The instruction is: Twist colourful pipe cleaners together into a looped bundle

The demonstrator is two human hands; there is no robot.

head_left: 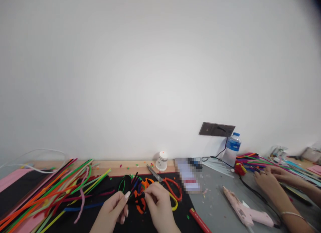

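Observation:
My left hand (111, 209) is closed in a pinch, thumb against fingers, above the black mat (100, 221). Close to its right, my right hand (160, 204) pinches a short black pipe cleaner (141, 195). The black piece seems to run across to the left fingertips, though it blends into the mat. Just beyond my hands lie bent orange pipe cleaners (139, 204), a green loop and several dark cut lengths. Scissors with red handles (173, 188) lie past my right hand, and a yellow loop (175, 203) shows beside it.
Many coloured pipe cleaners (67, 189) spread at left. An upturned paper cup (162, 161) stands by the wall. To the right are a blurred phone-like panel (187, 176), a red pen-like stick (199, 220), a pink glue gun (247, 211), a water bottle (232, 149) and another person's hands (267, 181).

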